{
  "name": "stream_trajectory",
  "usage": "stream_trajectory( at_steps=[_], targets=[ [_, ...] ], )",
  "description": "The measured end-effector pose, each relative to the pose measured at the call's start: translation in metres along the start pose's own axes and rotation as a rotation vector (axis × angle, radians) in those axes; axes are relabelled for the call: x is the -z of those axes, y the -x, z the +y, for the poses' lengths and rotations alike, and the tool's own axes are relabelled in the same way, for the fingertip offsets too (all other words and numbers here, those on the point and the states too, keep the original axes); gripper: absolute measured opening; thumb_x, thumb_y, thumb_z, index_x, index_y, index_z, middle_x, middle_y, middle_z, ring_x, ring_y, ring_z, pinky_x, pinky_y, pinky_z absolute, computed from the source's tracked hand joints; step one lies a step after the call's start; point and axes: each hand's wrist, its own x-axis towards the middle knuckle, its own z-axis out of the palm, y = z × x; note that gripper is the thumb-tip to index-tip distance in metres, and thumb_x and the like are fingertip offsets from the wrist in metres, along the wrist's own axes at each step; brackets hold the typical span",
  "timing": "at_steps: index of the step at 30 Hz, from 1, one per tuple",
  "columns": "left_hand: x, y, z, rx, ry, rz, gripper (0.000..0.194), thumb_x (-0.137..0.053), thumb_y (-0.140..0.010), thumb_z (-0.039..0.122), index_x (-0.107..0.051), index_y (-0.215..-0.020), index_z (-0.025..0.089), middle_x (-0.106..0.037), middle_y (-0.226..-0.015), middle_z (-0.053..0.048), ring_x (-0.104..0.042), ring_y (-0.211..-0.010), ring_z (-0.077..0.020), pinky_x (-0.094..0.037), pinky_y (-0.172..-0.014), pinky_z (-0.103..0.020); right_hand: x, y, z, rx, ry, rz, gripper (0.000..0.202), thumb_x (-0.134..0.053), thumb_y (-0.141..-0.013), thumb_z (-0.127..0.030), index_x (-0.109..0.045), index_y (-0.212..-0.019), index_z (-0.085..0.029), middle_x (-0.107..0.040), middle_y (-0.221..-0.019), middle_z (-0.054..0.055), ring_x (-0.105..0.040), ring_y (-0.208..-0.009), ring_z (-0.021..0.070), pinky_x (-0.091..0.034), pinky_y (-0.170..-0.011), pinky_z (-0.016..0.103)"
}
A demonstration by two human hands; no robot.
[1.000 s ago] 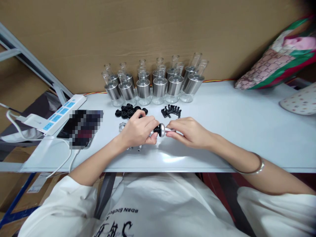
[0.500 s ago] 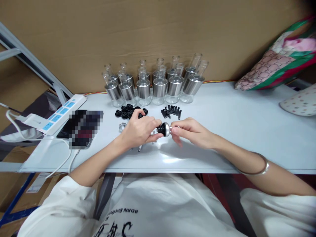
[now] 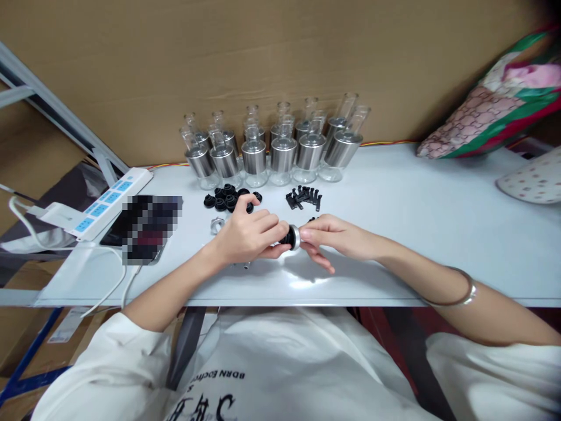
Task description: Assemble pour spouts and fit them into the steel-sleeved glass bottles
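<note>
My left hand (image 3: 246, 235) is closed around the black ribbed end of a bottle pourer (image 3: 296, 237) with a silver metal collar. At the collar side, the thumb and index finger of my right hand (image 3: 342, 237) pinch the pourer, while its lower fingers stretch out. The right hand's fingers hide the pourer's far end. Behind my left hand lie several black rubber stoppers (image 3: 230, 202), and silver metal parts (image 3: 216, 225) lie partly under it. Small black flat pieces (image 3: 308, 197) are piled beyond my right hand.
Two rows of glass bottles with steel sleeves (image 3: 283, 153) stand along the cardboard at the back. To the left are a white power strip (image 3: 107, 202), cables and a partly blurred dark device (image 3: 114, 225). A patterned bag (image 3: 477, 126) and a dotted white object (image 3: 532, 178) sit at right.
The left fingers now cover more of the ribbed black end. My right hand has shifted its grip towards the collar, its lower fingers extending further out.
</note>
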Motion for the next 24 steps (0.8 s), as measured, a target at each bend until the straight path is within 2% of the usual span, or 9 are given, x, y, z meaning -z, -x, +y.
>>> stream_trajectory(
  at_steps=[4,8,12,19,24],
  targets=[
    [0.004,-0.002,-0.006,-0.022,-0.075,0.001,0.029,-0.035,-0.095,0.037,-0.052,-0.081,0.019,-0.054,-0.056,0.006,-0.046,-0.052,-0.0102,-0.029,-0.076,-0.035,-0.001,-0.002,0.003,0.06,0.058,0.007,0.044,-0.05,-0.087,-0.056,-0.049,-0.068,-0.016,-0.051,-0.052,-0.005,-0.05,-0.042,0.0072,-0.041,-0.048,0.022],
    [0.007,-0.001,-0.011,-0.033,-0.11,-0.021,0.029,-0.037,-0.095,0.04,-0.054,-0.082,0.02,-0.054,-0.058,0.005,-0.047,-0.056,-0.0114,-0.027,-0.078,-0.037,-0.003,-0.003,0.001,0.154,0.174,0.095,0.041,-0.049,-0.09,-0.049,-0.05,-0.066,-0.015,-0.054,-0.055,-0.004,-0.053,-0.048,0.0082,-0.041,-0.055,0.023],
    [0.008,0.002,-0.013,0.001,-0.119,-0.075,0.029,-0.035,-0.094,0.041,-0.055,-0.084,0.022,-0.054,-0.059,0.005,-0.049,-0.059,-0.0131,-0.027,-0.081,-0.04,-0.008,-0.002,-0.001,0.233,0.26,0.179,0.039,-0.048,-0.091,-0.044,-0.051,-0.065,-0.016,-0.055,-0.055,-0.003,-0.053,-0.05,0.0089,-0.04,-0.055,0.023],
    [0.007,0.003,-0.013,0.05,-0.005,-0.057,0.032,-0.036,-0.094,0.04,-0.056,-0.077,0.021,-0.05,-0.057,0.005,-0.046,-0.058,-0.0129,-0.025,-0.086,-0.042,-0.01,-0.001,-0.002,0.427,0.68,0.341,0.03,-0.047,-0.093,-0.032,-0.055,-0.068,-0.017,-0.06,-0.057,-0.002,-0.051,-0.05,0.007,-0.036,-0.052,0.018],
    [0.009,-0.001,-0.013,-0.003,-0.113,-0.039,0.031,-0.035,-0.093,0.039,-0.053,-0.077,0.021,-0.05,-0.055,0.005,-0.047,-0.057,-0.0126,-0.026,-0.081,-0.039,-0.005,0.0,0.003,0.611,1.006,0.421,0.027,-0.044,-0.095,-0.034,-0.057,-0.079,-0.017,-0.06,-0.061,0.0,-0.053,-0.053,0.0098,-0.037,-0.054,0.02]
  ],
)
